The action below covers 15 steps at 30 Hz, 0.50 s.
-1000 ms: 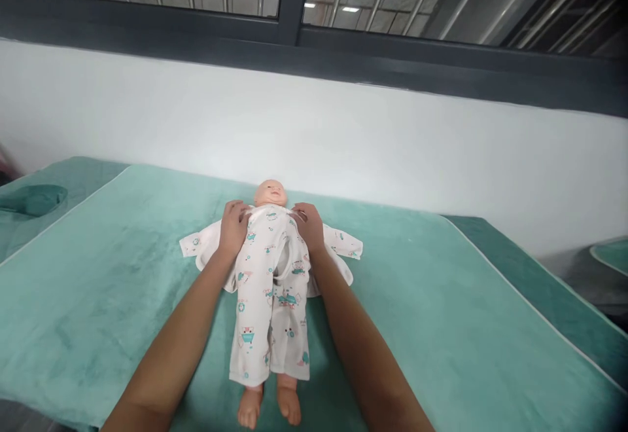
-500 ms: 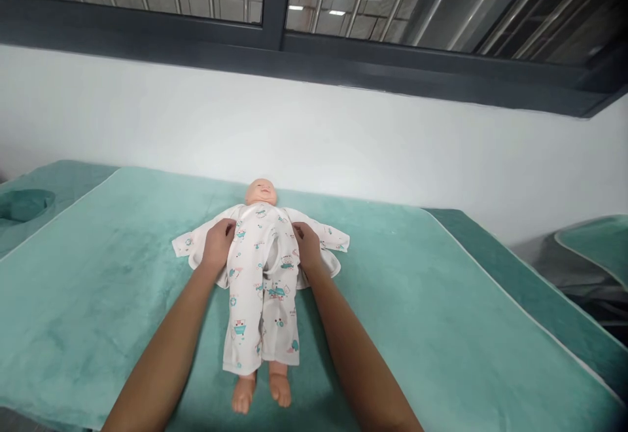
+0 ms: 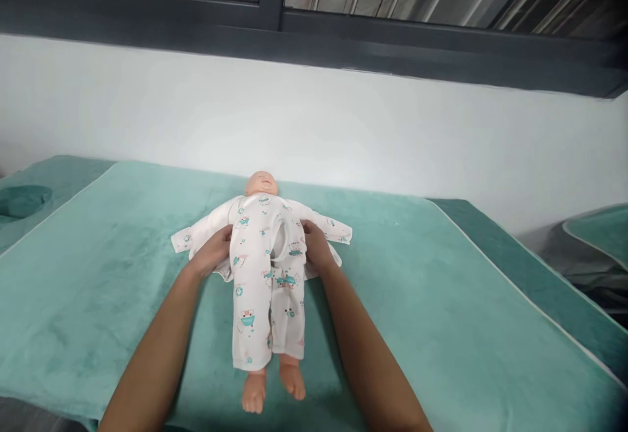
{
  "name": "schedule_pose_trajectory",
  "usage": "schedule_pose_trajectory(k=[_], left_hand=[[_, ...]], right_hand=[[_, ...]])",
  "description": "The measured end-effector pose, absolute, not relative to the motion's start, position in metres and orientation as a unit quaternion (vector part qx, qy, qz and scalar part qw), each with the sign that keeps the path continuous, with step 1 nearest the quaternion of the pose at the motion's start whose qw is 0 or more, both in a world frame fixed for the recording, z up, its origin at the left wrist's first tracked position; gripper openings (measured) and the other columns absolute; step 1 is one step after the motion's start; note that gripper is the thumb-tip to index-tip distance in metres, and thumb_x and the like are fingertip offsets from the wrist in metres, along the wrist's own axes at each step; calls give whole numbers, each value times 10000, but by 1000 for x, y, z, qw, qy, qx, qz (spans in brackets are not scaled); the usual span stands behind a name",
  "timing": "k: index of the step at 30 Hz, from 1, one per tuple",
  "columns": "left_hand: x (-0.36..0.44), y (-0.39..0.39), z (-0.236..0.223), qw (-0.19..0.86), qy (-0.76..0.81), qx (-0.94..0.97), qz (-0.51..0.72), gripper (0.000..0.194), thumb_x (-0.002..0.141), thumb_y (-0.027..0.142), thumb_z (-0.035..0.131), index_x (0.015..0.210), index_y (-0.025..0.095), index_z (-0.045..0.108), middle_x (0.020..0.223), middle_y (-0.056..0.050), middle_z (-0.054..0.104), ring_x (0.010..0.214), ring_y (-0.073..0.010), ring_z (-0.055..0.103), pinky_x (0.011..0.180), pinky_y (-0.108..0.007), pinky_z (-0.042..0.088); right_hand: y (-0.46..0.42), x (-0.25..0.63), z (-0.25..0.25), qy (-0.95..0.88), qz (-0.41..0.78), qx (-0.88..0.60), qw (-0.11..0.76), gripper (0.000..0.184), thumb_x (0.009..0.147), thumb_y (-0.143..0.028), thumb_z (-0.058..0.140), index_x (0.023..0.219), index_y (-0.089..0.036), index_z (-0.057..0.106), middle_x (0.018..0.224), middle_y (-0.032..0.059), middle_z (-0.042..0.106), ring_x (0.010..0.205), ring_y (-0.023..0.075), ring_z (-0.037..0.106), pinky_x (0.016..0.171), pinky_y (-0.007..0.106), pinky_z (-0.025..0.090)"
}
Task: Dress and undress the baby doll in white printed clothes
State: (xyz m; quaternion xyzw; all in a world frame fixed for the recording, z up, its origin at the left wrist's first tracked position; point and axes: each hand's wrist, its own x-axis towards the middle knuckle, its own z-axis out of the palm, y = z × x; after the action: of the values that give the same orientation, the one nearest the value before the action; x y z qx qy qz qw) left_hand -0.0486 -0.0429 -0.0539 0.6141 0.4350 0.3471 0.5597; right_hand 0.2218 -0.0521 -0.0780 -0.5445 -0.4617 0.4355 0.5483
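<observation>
Item: one baby doll (image 3: 261, 185), face up at the centre of the frame, head toward the white wall (image 3: 314, 124), bare feet toward the lower edge. Item: one pair of white printed trousers (image 3: 249, 275), lengthwise along the front of the doll, waist just below the chin, hems just above the feet, gap at the crotch; worn or merely laid over, cannot tell. Item: one white jacket (image 3: 210, 219), sleeves spread to either side, body partly beneath the trousers; arms inside or not, cannot tell. Item: two bare hands, well apart. Left hand (image 3: 214, 250) at the left edge of the trousers, right hand (image 3: 316, 247) at the right edge, fingertips against or under the cloth; pinched on fabric or only resting, cannot tell. Setting: green-covered bed (image 3: 417, 321); dark window frame (image 3: 147, 13) across the top. Handling notes, by judgement: work both sides at matching height; ease the thin cloth evenly, without tugging; keep the waist level and the legs parallel; separate trouser edge from jacket hem beneath by touch; avoid dragging the sleeves or twisting the doll.
</observation>
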Motion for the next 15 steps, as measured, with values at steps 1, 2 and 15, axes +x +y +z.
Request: schedule_pose_trajectory(k=[1, 2, 15], left_hand=[[-46, -44, -54, 576, 421, 606, 351, 488, 751, 338, 715, 1202, 153, 689, 1090, -89, 761, 1081, -301, 665, 995, -426, 496], [-44, -46, -53, 594, 410, 595, 354, 501, 751, 366, 736, 1201, 150, 694, 1105, -98, 761, 1107, -314, 660, 1008, -437, 494], [-42, -49, -61, 674, 410, 486, 376, 563, 726, 363, 822, 1237, 158, 703, 1115, -114, 773, 1111, -325, 694, 997, -443, 551]], right_hand=[[-54, 221, -76, -456, 466, -524, 547, 249, 679, -303, 703, 896, -182, 721, 971, 50, 769, 920, 237, 674, 885, 379, 527], [-55, 220, -75, -452, 499, -499, 545, 253, 685, -311, 712, 898, -175, 730, 967, 55, 774, 913, 243, 679, 882, 384, 532], [-63, 222, -64, -471, 629, -395, 476, 387, 656, -262, 799, 1042, -246, 769, 1094, 53, 779, 1097, 292, 697, 987, 441, 550]])
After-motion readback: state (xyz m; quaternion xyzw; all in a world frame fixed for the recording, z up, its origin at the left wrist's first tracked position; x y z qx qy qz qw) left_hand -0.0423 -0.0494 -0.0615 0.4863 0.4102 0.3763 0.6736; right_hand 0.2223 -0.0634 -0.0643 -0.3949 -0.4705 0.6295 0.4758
